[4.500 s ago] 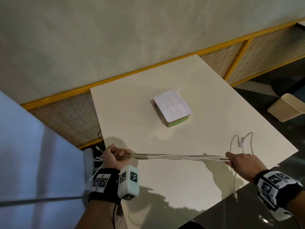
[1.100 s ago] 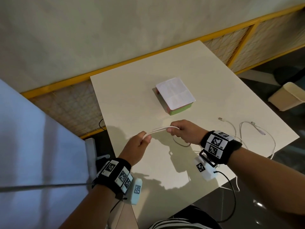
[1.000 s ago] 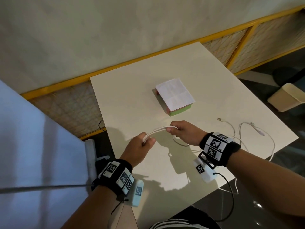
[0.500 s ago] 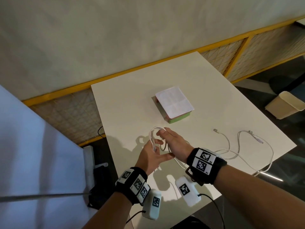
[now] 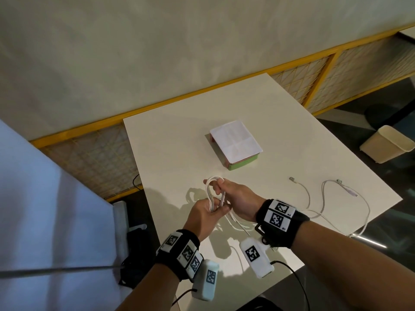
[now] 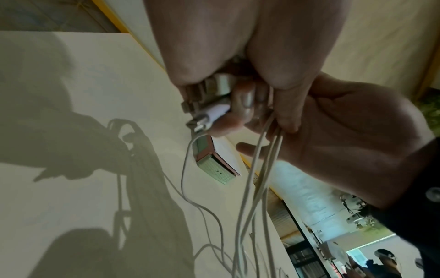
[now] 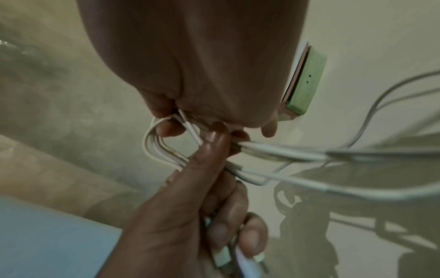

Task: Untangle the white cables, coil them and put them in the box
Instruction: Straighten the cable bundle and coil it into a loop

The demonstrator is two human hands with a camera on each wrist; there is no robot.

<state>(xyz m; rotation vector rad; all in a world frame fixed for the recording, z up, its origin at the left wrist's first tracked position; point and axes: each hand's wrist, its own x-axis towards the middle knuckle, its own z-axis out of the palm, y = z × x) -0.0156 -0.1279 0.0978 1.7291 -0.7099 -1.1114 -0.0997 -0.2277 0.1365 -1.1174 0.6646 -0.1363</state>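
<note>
A bundle of white cables (image 5: 211, 189) is folded into a loop above the near part of the table. My left hand (image 5: 219, 208) grips the bundle's lower part, with the metal plugs (image 6: 204, 114) sticking out past its fingers. My right hand (image 5: 215, 182) holds the top of the cable loop (image 7: 161, 148), fingers hooked through it. Loose cable lengths (image 5: 323, 198) trail right across the table to free ends (image 5: 292, 178). The box (image 5: 235, 144), green-sided with a white lid lying on it, stands beyond my hands.
The white table (image 5: 170, 149) has its right edge close to the trailing cables. A beige bin (image 5: 388, 143) stands on the dark floor at the right. A yellow-framed mesh panel (image 5: 314, 79) runs behind the table along the wall.
My hands, apart a second ago with the bundle stretched between them, have come together and folded it into a loop. The trailing ends slid left on the table.
</note>
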